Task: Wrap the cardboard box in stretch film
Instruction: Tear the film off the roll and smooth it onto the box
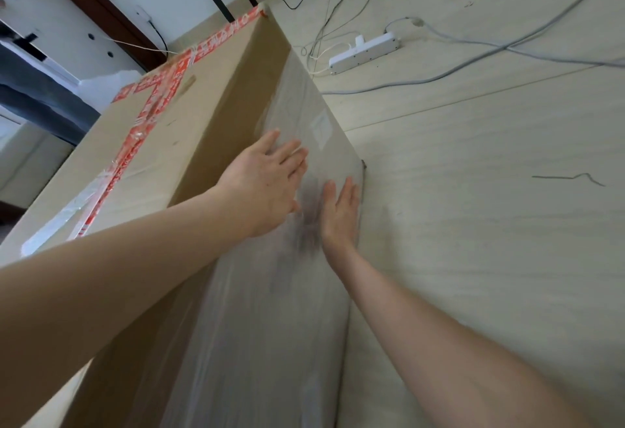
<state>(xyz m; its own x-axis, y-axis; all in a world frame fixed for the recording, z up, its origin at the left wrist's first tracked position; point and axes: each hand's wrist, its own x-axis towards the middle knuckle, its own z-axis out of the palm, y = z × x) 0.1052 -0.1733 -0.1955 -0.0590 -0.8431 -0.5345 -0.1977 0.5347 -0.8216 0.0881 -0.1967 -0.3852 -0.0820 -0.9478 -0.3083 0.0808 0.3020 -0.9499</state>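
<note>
- The cardboard box (pixel 189 130) stands on the floor (pixel 473 224), with stretch film (pixel 270 309) clinging to its lower side.
- Left hand (pixel 267 174) and right hand (pixel 340 211) both press flat-fingered on the film.
- The film looks thin and clingy; smoothing it with the palms seems best.

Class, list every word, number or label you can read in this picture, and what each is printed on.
Nothing can be read for certain.
Red tape on the cardboard box: white print, too blurred to read.
White label under the stretch film: blurred, unreadable.
</note>
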